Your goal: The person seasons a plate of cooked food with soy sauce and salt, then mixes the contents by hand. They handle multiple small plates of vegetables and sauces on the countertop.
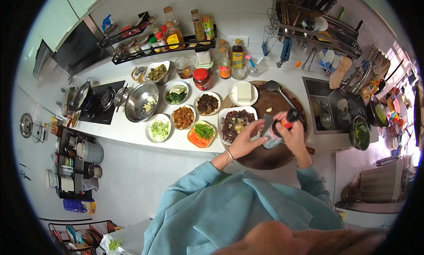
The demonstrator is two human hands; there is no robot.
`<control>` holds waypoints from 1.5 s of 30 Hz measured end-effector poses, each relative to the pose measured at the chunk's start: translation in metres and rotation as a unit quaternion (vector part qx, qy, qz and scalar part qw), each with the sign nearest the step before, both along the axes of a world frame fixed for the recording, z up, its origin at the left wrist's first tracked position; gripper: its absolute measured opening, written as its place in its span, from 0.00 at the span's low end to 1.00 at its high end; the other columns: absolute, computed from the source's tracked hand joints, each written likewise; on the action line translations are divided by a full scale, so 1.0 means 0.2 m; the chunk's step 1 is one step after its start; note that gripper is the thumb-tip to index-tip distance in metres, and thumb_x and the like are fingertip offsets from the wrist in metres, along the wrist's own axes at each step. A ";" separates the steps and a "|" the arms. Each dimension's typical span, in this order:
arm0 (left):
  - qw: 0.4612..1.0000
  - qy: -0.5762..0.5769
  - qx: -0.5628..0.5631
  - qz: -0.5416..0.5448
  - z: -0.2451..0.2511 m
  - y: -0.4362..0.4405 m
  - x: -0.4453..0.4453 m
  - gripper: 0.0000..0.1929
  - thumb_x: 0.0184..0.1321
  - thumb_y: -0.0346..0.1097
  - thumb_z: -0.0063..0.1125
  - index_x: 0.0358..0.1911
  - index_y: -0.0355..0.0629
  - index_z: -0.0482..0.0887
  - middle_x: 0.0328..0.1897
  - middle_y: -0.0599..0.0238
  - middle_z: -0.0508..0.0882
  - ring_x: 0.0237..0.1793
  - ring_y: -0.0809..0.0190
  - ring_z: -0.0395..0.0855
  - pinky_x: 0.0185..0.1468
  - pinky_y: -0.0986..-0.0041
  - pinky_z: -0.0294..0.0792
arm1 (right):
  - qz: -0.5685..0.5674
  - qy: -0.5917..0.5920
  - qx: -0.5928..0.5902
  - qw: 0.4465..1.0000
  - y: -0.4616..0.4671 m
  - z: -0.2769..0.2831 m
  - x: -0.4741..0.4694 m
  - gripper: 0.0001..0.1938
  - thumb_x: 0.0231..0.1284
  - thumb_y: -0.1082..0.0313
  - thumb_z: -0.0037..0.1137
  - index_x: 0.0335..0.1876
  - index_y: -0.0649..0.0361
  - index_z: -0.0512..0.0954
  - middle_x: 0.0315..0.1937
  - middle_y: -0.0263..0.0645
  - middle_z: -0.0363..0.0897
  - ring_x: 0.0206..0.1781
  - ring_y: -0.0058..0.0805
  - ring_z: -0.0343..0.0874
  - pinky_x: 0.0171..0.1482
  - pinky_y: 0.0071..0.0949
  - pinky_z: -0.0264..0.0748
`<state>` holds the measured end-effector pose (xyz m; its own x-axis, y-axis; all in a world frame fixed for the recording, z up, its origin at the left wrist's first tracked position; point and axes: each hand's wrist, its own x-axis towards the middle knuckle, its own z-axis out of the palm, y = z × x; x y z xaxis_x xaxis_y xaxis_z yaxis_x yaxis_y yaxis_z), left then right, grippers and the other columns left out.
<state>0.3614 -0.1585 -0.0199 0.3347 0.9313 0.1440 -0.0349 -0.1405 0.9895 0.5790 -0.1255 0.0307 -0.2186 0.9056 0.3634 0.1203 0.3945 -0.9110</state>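
Note:
My right hand (291,134) grips a glass sauce bottle (273,137) with a black cap and red neck label, tilted over the round wooden chopping board (271,159). Beside the bottle's lower end is my left hand (246,139), its fingers apart and holding nothing; whether it touches the bottle is unclear. Left of the bottle a white square dish (221,125) holds dark sliced meat (232,120) topped with minced garlic. A cleaver's blade (267,119) shows on the board, partly hidden by my hands. Behind it lie a garlic clove (269,109) and a plate with a tofu block (244,92).
Bowls of carrot and green pepper strips (201,134), chopped greens (159,129) and brown pickles (183,117) stand to the left, near a steel bowl (132,114). A metal spatula (281,92) rests on the board. Sauce bottles (237,56) stand behind; a sink (311,122) is at right.

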 end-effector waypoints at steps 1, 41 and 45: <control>1.000 -0.008 -0.005 0.011 0.00 0.02 -0.03 0.35 0.66 0.38 0.72 0.74 0.43 0.68 0.63 0.59 0.79 0.63 0.60 0.77 0.68 0.66 0.71 | 0.006 -0.014 0.046 0.999 0.06 0.09 -0.03 0.10 0.64 0.72 0.64 0.48 0.64 0.80 0.48 0.42 0.86 0.52 0.31 0.84 0.58 0.32 0.78; 0.989 0.042 -0.066 0.126 -0.56 2.31 -1.81 0.39 0.50 0.38 0.84 0.63 0.29 0.75 0.62 0.48 0.84 0.57 0.56 0.82 0.61 0.62 0.74 | -0.058 -0.088 -0.066 0.992 1.76 -0.77 -1.44 0.18 0.64 0.64 0.69 0.56 0.60 0.78 0.47 0.37 0.82 0.50 0.28 0.81 0.55 0.32 0.77; 0.975 0.143 -0.156 0.072 -0.47 2.41 -1.68 0.31 0.52 0.45 0.83 0.55 0.34 0.86 0.56 0.56 0.88 0.52 0.60 0.85 0.57 0.66 0.75 | -0.158 -0.237 0.061 0.957 1.79 -0.85 -1.30 0.23 0.59 0.57 0.71 0.57 0.56 0.79 0.51 0.44 0.78 0.57 0.41 0.79 0.61 0.38 0.75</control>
<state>0.0246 0.3242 -0.1130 0.1815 0.9550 -0.2346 0.2472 0.1866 0.9508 0.3194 0.2332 -0.1385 -0.1078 0.9106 0.3989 0.6384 0.3710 -0.6744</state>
